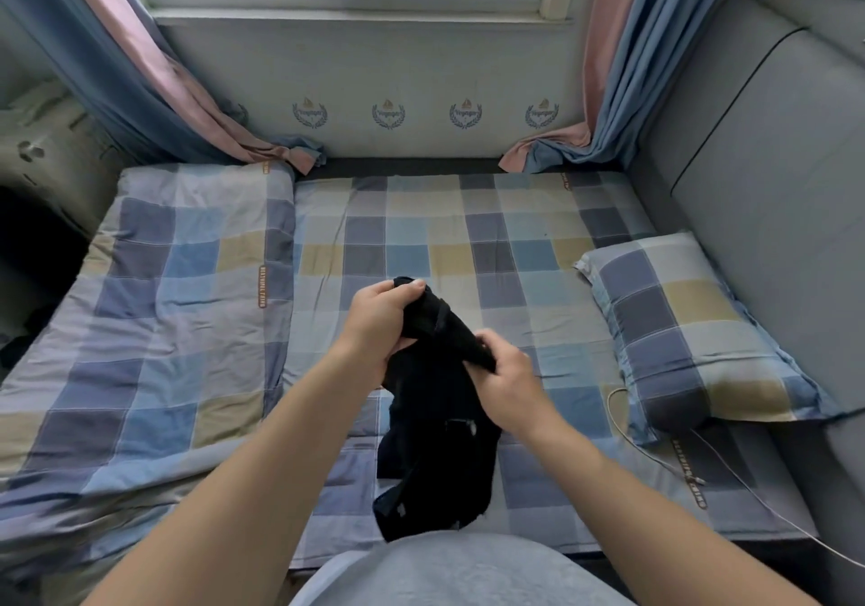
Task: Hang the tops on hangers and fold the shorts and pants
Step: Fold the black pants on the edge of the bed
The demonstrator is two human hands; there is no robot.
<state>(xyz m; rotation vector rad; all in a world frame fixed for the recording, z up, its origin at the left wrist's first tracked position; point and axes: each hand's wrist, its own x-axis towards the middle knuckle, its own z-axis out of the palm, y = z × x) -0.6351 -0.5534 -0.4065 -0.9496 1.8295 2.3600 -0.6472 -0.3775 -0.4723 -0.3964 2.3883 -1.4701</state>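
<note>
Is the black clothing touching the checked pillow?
Apart. The head view shows bedsheet between the black garment and the pillow.

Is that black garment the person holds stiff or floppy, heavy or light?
Probably floppy: the black garment sags and bunches below the left hand and right hand. Likely light, as finger holds alone keep it up.

Ahead of us the checked sheet (421, 240) lies flat and open, right up to the wall under the window. On our left the folded quilt (164, 324) banks up along its edge. On our right the pillow (692, 324) sits against the grey padded panel (772, 184). A thin cable (610, 406) trails across the near right corner. The black garment (435, 418) dangles over the near middle.
</note>
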